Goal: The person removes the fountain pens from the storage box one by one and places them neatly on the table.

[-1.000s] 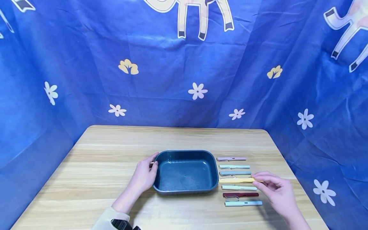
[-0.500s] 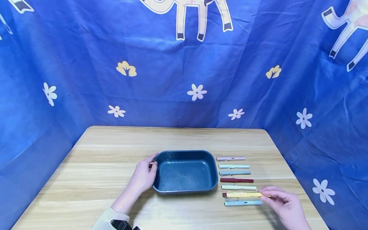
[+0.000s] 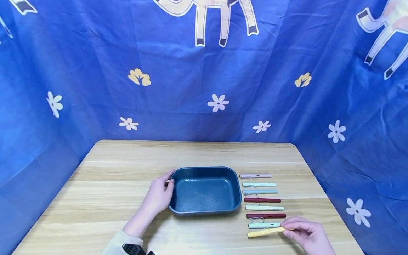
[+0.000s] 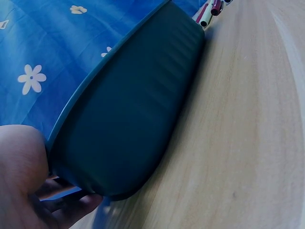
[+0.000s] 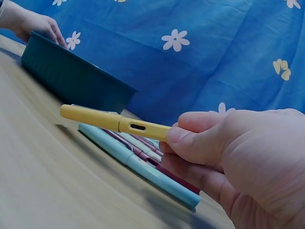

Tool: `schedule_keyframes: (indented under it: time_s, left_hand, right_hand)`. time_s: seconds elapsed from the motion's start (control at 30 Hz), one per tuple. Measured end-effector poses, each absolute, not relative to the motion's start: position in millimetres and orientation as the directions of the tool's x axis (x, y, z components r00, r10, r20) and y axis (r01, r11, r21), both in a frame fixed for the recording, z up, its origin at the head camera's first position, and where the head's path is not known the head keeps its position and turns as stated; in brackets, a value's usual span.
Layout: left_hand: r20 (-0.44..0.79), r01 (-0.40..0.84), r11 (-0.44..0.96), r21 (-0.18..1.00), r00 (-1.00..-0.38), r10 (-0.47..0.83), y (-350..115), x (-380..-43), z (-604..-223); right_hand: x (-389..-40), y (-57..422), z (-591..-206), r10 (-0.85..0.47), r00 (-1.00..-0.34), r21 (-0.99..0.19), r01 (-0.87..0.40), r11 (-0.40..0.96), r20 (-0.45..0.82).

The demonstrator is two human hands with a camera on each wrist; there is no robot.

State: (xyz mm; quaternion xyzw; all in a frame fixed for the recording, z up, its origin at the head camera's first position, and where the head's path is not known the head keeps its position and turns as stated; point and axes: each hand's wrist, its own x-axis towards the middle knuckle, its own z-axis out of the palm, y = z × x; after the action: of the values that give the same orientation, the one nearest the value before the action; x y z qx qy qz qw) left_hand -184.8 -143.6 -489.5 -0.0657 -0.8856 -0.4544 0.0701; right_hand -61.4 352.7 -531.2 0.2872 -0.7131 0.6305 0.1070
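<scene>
A yellow pen (image 5: 97, 115) is pinched at one end between the thumb and fingers of my right hand (image 3: 307, 235). In the right wrist view it points left, above the table, with a light blue pen (image 5: 138, 169) below it. My left hand (image 3: 160, 191) grips the left end of a dark teal rectangular box (image 3: 204, 194), thumb at the rim and fingers against the outer wall. The inside of the box holds nothing. Right of the box lies a column of pens: lilac (image 3: 256, 176), pale green, blue and dark red (image 3: 262, 200) ones, roughly parallel.
A wooden table (image 3: 111, 198) carries everything. Blue patterned cloth (image 3: 175, 106) hangs behind it and along both sides. The box's right wall stands close to the left ends of the pens.
My right hand has carried the yellow pen toward the table's near edge, past the lower pens. A dark red pen now shows where the yellow one was. The left hand stays on the box.
</scene>
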Motion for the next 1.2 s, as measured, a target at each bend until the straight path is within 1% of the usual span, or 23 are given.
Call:
schedule_keyframes:
  time_s: [0.13,0.33,0.37,0.53,0.6,0.77,1.03,1.2]
  left_hand:
    - [0.207,0.198,0.584,0.787,-0.977,0.053,-144.4,-184.6,-490.2]
    - [0.219,0.206,0.585,0.785,-0.974,0.049,-144.2,-186.0,-492.7]
    - [0.215,0.202,0.584,0.786,-0.975,0.049,-144.1,-186.2,-492.7]
    - [0.205,0.194,0.585,0.788,-0.978,0.048,-143.9,-185.9,-492.2]
    - [0.205,0.194,0.585,0.788,-0.978,0.048,-143.6,-185.6,-491.8]
    - [0.198,0.190,0.586,0.788,-0.979,0.051,-142.7,-185.7,-492.0]
    - [0.195,0.194,0.584,0.788,-0.979,0.063,-140.9,-186.1,-490.8]
    - [0.186,0.191,0.584,0.789,-0.980,0.069,-140.5,-186.6,-488.4]
  right_hand:
    - [-59.9,350.9,-531.4,-0.252,-0.832,-0.843,-0.529,0.100,0.493]
    - [-60.2,350.8,-531.5,-0.272,-0.820,-0.826,-0.549,0.127,0.503]
    - [-59.9,351.3,-531.8,-0.274,-0.825,-0.826,-0.543,0.147,0.494]
    - [-57.6,354.0,-531.9,-0.277,-0.880,-0.819,-0.464,0.337,0.385]
    - [-57.6,354.7,-531.4,-0.293,-0.887,-0.800,-0.453,0.395,0.357]
    - [-60.2,355.0,-533.5,-0.349,-0.849,-0.755,-0.518,0.402,0.396]
    - [-60.8,354.9,-533.1,-0.378,-0.853,-0.742,-0.507,0.438,0.360]
    - [-61.2,354.4,-533.8,-0.377,-0.850,-0.730,-0.516,0.448,0.369]
